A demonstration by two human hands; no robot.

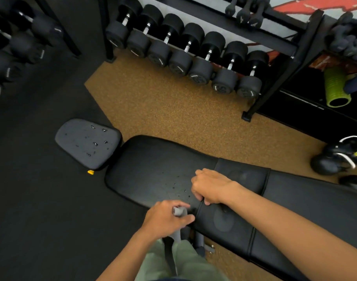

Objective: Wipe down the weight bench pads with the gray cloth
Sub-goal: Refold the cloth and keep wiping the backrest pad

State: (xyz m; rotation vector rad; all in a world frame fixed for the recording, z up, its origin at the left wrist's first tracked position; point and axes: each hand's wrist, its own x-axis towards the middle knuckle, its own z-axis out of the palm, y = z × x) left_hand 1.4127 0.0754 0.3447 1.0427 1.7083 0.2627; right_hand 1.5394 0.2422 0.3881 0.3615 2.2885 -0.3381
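Head view: left hand at six o'clock clenched round gray cloth, beside back pad; right hand curled on it, grip unclear; droplets on seat pad at ten o'clock; wiping seemingly barely begun.

We see both arms uncovered: the left hand and right hand are bare. From the fingers back past the wrists, the left forearm and right forearm carry no sleeve up to the frame's edge. Behind the left hand's fingers, on the wrist side, we make out a pale sage-green trouser leg, loose, with soft folds. A dark narrow band runs lengthwise along it; we cannot tell whether it belongs to the garment. Farthest back from the fingers, a thin dark blue strip shows at the bottom edge, its garment unclear.
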